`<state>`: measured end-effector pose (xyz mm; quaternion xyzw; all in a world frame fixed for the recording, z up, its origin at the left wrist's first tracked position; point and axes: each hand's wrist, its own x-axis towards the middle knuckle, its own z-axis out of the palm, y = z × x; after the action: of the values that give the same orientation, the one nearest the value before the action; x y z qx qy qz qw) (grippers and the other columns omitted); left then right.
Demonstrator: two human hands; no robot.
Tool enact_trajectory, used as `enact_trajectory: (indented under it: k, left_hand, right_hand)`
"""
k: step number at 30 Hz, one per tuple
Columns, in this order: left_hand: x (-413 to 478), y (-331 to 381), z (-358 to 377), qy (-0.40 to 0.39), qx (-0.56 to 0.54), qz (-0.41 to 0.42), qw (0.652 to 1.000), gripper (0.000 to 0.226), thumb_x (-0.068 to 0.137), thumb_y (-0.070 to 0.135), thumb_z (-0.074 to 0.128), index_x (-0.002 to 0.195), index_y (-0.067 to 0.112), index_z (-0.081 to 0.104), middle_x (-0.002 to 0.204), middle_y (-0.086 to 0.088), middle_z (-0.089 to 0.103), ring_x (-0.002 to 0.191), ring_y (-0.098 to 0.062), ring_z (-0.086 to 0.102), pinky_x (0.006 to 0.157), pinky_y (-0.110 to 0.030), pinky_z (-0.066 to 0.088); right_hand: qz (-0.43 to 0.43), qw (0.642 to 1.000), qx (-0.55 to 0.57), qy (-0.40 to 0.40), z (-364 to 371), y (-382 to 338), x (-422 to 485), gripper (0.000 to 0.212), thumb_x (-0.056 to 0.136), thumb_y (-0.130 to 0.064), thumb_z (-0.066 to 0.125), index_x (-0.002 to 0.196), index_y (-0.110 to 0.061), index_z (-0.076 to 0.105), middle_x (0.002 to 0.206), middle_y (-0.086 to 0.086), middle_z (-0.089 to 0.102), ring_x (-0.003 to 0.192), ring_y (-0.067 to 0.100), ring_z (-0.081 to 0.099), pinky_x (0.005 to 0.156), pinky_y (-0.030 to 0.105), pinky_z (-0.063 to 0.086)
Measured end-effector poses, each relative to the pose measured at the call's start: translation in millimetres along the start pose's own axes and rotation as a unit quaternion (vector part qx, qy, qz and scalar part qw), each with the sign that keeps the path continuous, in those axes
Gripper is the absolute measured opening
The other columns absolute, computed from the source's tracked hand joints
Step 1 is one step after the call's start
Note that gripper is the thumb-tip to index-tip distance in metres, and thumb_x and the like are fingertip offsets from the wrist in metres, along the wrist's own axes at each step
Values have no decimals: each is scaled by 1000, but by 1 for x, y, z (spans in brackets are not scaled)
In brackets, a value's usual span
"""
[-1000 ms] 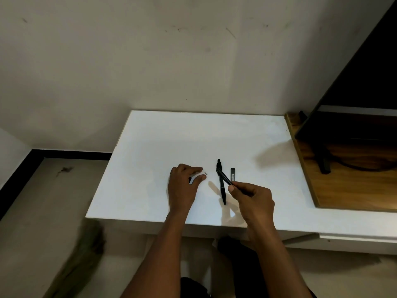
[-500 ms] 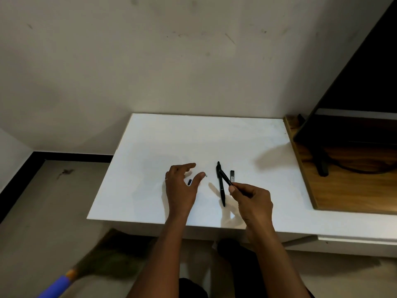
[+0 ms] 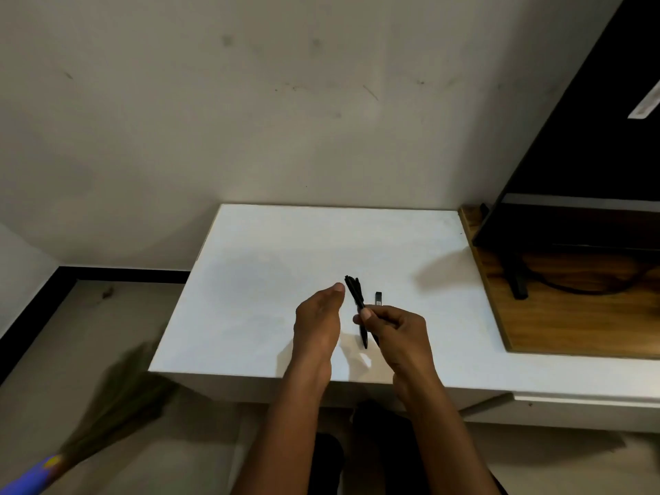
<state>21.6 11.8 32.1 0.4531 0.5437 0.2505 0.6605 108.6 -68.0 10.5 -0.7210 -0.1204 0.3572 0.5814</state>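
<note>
A black pen (image 3: 364, 338) lies on the white table (image 3: 250, 298), pointing away from me. My right hand (image 3: 396, 330) pinches a second slim black pen part (image 3: 353, 291) between thumb and fingers, its far end tilted up and left over the lying pen. My left hand (image 3: 318, 319) is just left of them, turned on its edge with the thumb pointing forward. Its fingers are hidden, so whether it holds anything is unclear. A small black piece (image 3: 378, 298) lies on the table right of the pens.
A dark TV screen (image 3: 585, 137) stands on a wooden board (image 3: 571, 316) to the right, with a black cable across the board. A broom with a blue handle (image 3: 107, 416) lies on the floor at lower left. A wall rises behind the table.
My left hand has turned on its edge and shifted right toward the pens, covering the small black bit it hovered over. My right hand has swung its pen part more upright.
</note>
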Motion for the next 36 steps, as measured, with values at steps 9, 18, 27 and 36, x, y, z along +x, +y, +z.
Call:
enact_trajectory:
  k: [9,18,27,36]
  left_hand:
    - [1,-9,-7,65,-60,29,996,12,88,27,75,94,17,77,94,1,79,101,-19,70,98,-42,51]
    - [27,-19,-12,115,-153,43,981,12,90,33,72,90,21,70,71,4,75,73,-15,71,81,-39,54]
    - [34,-35,1,92,-134,5,987,12,91,31,71,91,19,71,79,-3,76,80,-21,71,81,-42,56]
    - [31,-26,9,65,-91,41,993,15,90,35,71,94,21,72,80,-1,76,77,-16,72,87,-40,56]
  right_hand:
    - [11,995,-51,-90,3,0,0,14,86,-32,77,83,-20,82,77,1,78,66,3,66,63,18,48]
    - [-43,961,-201,183,-24,-12,45,16,87,-5,66,88,-17,78,79,-4,70,79,22,70,77,35,58]
    - [-33,937,-315,148,-8,-4,74,26,85,-31,77,75,-7,75,77,4,75,74,25,70,67,29,52]
    - [-21,936,-334,108,-3,0,76,13,76,-23,77,84,-13,75,86,1,75,84,22,70,71,29,52]
